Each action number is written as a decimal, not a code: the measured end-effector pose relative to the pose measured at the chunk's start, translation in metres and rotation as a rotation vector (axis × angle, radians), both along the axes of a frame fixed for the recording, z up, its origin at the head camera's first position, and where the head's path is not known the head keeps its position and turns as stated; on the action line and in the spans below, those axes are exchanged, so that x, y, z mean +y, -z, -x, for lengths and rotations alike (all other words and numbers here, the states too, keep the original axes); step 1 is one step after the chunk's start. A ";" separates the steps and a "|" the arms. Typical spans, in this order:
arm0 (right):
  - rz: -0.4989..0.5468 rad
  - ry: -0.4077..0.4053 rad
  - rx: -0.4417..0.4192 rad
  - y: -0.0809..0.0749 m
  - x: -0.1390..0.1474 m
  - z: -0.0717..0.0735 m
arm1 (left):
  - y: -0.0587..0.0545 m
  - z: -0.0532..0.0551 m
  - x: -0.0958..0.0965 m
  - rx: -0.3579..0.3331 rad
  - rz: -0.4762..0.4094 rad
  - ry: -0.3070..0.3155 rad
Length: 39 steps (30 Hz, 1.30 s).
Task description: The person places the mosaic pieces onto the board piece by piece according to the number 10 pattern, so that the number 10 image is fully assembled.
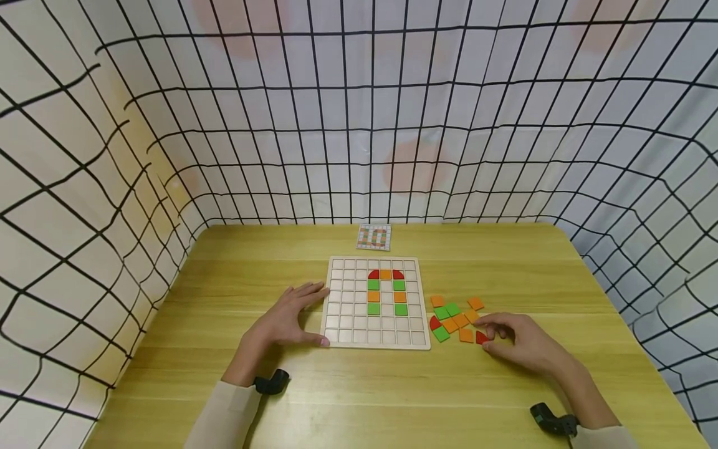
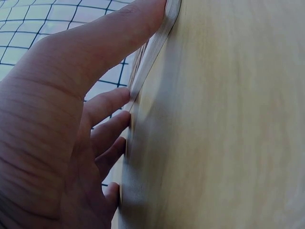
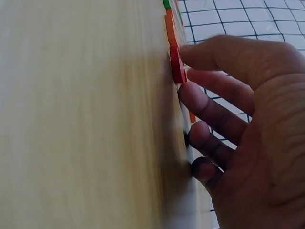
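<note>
A pale wooden grid board (image 1: 346, 320) lies on the table. Green, orange and red tiles form an arch in its cells, with an orange tile (image 1: 386, 274) at the top between two rounded red ones. My left hand (image 1: 284, 317) rests at the board's left edge, fingers spread, thumb by the near corner. Right of the board, my right hand (image 1: 518, 340) is over the edge of a loose tile group, fingers bent and apart from the thumb. Its thumb touches a rounded red tile (image 3: 176, 66) lying on the table. The index fingertip is by an orange tile (image 1: 472, 317).
Loose green (image 1: 441, 334), orange and red tiles lie close together between the board and my right hand. A small patterned card (image 1: 374, 237) lies behind the board. White walls with black grid lines (image 1: 370, 112) enclose the wooden table (image 1: 359, 399) at the back and sides.
</note>
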State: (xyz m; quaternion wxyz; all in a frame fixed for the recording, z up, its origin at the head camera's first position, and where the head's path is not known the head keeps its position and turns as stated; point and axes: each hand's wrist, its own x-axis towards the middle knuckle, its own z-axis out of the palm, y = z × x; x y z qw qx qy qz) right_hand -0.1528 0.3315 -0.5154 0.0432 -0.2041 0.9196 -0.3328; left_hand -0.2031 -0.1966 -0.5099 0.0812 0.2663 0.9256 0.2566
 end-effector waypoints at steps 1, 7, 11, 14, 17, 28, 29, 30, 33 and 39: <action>-0.003 -0.021 0.013 0.000 0.000 -0.001 | 0.000 0.000 0.000 0.001 -0.001 -0.001; -0.006 -0.069 0.063 0.000 0.000 -0.002 | 0.000 0.000 0.000 0.004 -0.001 -0.003; 0.014 -0.060 0.056 0.000 0.000 -0.003 | 0.000 0.000 0.000 0.002 -0.006 -0.002; 0.021 -0.050 0.041 0.000 0.000 -0.003 | 0.000 0.000 0.000 -0.001 -0.002 0.000; 0.028 -0.049 0.029 0.001 0.000 -0.002 | 0.000 0.000 0.001 -0.002 0.007 0.001; -0.007 -0.098 0.091 0.001 -0.002 0.000 | 0.002 0.001 -0.001 0.000 0.009 -0.003; -0.010 -0.103 0.091 0.001 -0.002 0.000 | 0.002 0.001 -0.001 0.001 0.009 -0.003; -0.009 -0.106 0.089 0.001 -0.003 0.000 | 0.002 0.001 -0.001 0.001 0.007 -0.003; 0.000 -0.101 0.083 0.001 -0.003 0.000 | 0.001 0.001 -0.001 0.000 0.004 -0.005; 0.009 -0.063 0.087 0.002 -0.002 0.000 | -0.001 0.000 0.000 -0.005 -0.001 -0.002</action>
